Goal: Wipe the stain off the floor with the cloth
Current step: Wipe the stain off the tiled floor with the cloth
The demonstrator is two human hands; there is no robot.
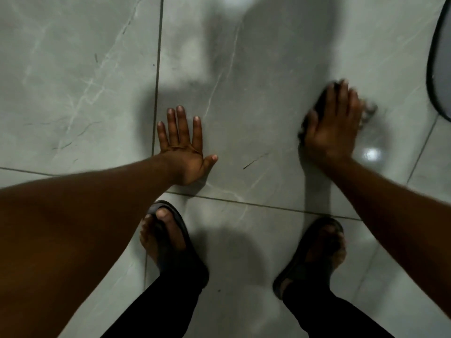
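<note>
We see a floor (256,93) of large tiles that look like polished stone or glazed ceramic, pale grey-green with thin white and dark veins, glossy enough to throw back a bright spot of light and soft shadows. The joints between the tiles are narrow, dark and matt. Under the right hand (334,128) we make out a dark cloth (317,106), soft and dull, though it is blurred. The sandals (175,242) look like matt black rubber or plastic. The trouser legs (324,311) are plain black fabric without sheen. At the right edge, a mat (436,76) shows a dark, fuzzy-looking border.
</note>
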